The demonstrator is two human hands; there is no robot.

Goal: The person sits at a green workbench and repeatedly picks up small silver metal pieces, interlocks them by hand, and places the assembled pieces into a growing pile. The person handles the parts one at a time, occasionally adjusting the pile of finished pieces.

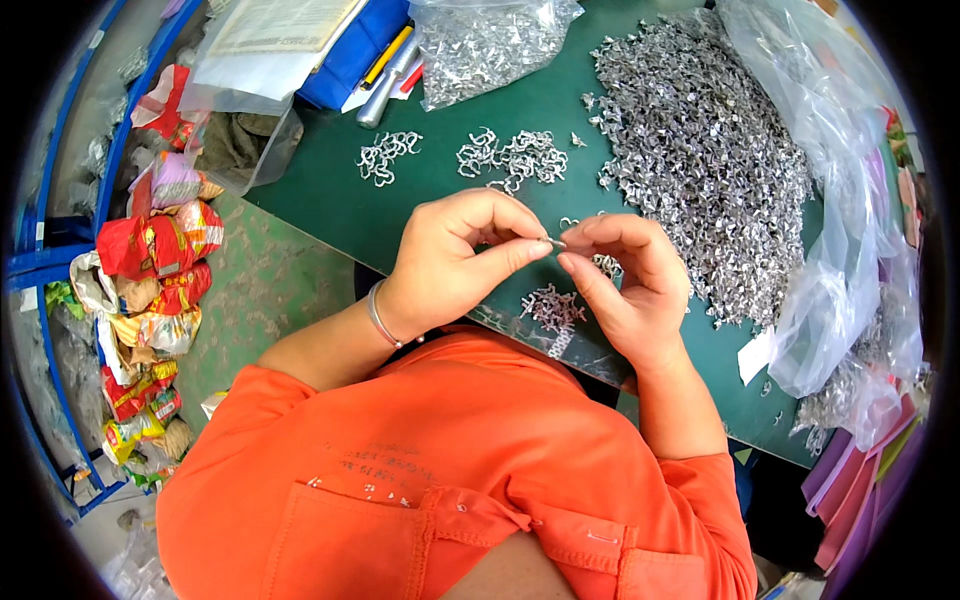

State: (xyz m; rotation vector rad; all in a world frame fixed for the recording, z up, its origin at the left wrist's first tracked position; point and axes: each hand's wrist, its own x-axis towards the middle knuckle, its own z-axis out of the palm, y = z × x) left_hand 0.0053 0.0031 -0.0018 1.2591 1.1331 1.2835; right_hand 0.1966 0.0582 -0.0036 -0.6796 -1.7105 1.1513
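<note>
My left hand (455,255) pinches a small thin metal piece (553,242) between thumb and forefinger, over the near part of the green table. Close against it, my right hand (635,275) has its fingertips at the other end of the same piece. The piece is too small to tell its exact kind. Below my hands lies a little heap of small pinkish-silver metal parts (552,307). A few more metal parts (606,265) show partly behind my right fingers. Beyond my hands are small heaps of curved silver metal clips (528,157) and, further left, another such heap (388,155).
A large pile of small silver metal parts (700,160) covers the right of the green table (330,210), beside clear plastic sheeting (825,200). At the back stand a filled plastic bag (490,45), a blue box (355,55) and a screwdriver-like tool (380,100). Blue shelving (55,262) holds colourful packets.
</note>
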